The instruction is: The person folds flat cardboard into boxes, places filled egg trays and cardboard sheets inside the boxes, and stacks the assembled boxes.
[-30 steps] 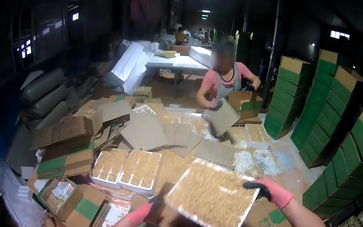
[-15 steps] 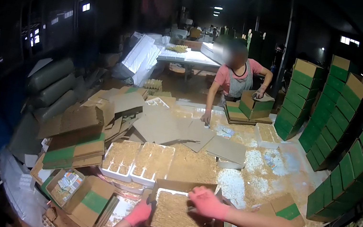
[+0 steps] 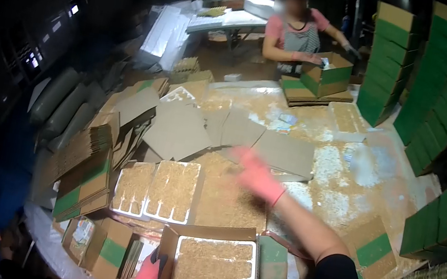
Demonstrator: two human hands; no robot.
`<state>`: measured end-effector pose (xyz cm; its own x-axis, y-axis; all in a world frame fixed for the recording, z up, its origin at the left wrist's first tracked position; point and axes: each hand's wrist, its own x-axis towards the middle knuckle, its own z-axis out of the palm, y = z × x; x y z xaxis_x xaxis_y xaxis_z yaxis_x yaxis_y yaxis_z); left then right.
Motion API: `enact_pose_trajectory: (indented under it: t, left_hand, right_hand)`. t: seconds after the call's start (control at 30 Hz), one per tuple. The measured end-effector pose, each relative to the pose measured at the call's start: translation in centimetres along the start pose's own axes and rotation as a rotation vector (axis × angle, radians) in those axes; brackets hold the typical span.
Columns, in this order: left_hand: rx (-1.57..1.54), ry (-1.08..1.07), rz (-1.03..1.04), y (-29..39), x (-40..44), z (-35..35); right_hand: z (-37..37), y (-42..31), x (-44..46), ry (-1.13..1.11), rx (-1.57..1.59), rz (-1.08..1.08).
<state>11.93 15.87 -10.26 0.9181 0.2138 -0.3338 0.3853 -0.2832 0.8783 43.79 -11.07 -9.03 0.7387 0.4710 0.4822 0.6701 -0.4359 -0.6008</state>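
Observation:
In front of me stands an open cardboard box (image 3: 170, 253) with a white tray (image 3: 215, 266) of brown granular filling lying inside it. My left hand (image 3: 147, 274), in a pink and dark glove, grips the box's left wall. My right hand (image 3: 257, 176), gloved in pink, is stretched out over the table beyond the box, close to the grey cardboard sheets (image 3: 283, 152); motion blurs its fingers. Two more filled white trays (image 3: 172, 191) sit side by side left of it, behind the box.
Flattened cartons (image 3: 85, 187) are piled at the left. A small box (image 3: 82, 234) holding printed packets stands at the lower left. Tall stacks of green boxes (image 3: 389, 67) line the right. Across the table a co-worker (image 3: 299, 33) handles another box (image 3: 325, 78).
The filled tray has gone from my hands into the box. My right hand has left it and moved forward over the table. The co-worker's hand has drawn back from the table to the other box.

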Motion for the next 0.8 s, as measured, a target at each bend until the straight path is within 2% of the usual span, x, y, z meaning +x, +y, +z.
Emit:
enact_pose_trajectory:
  t: [0.03,0.07,0.1,0.13,0.17,0.23,0.3,0.37,0.43,0.5,0.57,0.63,0.7,0.77,0.8]
  left_hand:
    - [-0.019,0.022,-0.092,-1.8,0.3,-0.2]
    - [-0.02,0.035,-0.082,-1.2,0.3,-0.1]
    - [-0.025,0.047,-0.073,-0.6,0.0,0.2]
    - [-0.014,0.064,-0.057,-0.7,0.1,0.5]
    - [-0.002,0.084,-0.038,-1.1,0.4,0.4]
    - [0.041,0.131,-0.038,-2.1,0.0,0.5]
    - [-0.041,0.135,-0.099,-1.4,-0.4,1.2]
    - [0.068,0.206,0.052,-2.4,-0.3,1.7]
    - [0.157,0.158,-0.009,-4.8,0.0,1.2]
    - [0.06,0.203,0.033,-3.0,-0.3,1.9]
    - [0.04,0.209,-0.013,-2.7,-0.5,2.1]
    - [0.01,0.201,-0.041,-2.8,-0.6,1.8]
    - [-0.057,0.186,0.117,-4.4,-0.3,0.3]
    - [-0.041,0.187,0.254,-5.0,-1.1,-4.2]
    - [0.069,0.317,0.146,-4.8,-1.6,-7.6]
  right_hand:
    - [-0.2,6.7,1.2,0.164,-0.284,0.15]
    - [-0.3,13.1,0.3,0.125,-0.604,0.288]
    - [0.1,18.3,-1.9,-0.025,-0.834,0.421]
    - [0.6,22.1,-4.3,-0.182,-0.967,0.461]
    - [1.3,24.1,-6.6,-0.259,-1.017,0.408]
    - [3.0,25.3,-9.6,-0.246,-0.997,0.19]
    - [1.5,19.7,-12.2,-0.282,-0.783,0.029]
    - [-1.6,14.4,-12.9,-0.278,-0.534,0.025]
    - [-4.0,9.5,-11.8,-0.133,-0.514,0.082]
    - [-6.8,-0.9,-9.0,0.182,-0.311,0.053]
    - [-8.5,-12.4,-9.1,-0.041,-0.409,-0.172]
    - [-7.6,-18.7,-11.9,-0.616,-0.321,-0.568]
    - [-1.7,-17.8,-17.7,-0.957,-0.512,-0.575]
    - [-0.3,-16.3,-18.4,-1.119,-0.308,-0.625]
    - [-0.1,-16.1,-18.3,-1.2,-0.197,-0.644]
